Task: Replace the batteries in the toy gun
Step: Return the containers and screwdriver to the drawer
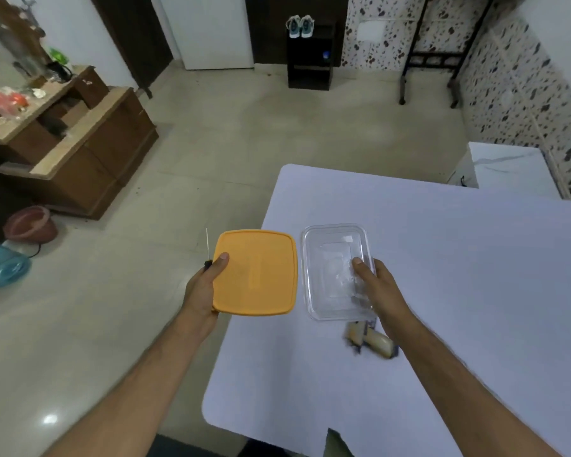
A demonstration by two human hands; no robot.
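Blurred yellow toy gun (373,341) (on table (475,291))

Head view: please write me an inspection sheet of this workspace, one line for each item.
Surface: white table, mostly bare.
Job's things: blurred batteries on the table; clear box, lid off; no toy gun seen.
Clutter: nothing seen.
Hands: left hand holds the orange lid and a thin screwdriver; right hand grips the box's rim.
Cables: nothing seen.
Surroundings: tiled floor, wooden cabinet, shoes on a dark stand.
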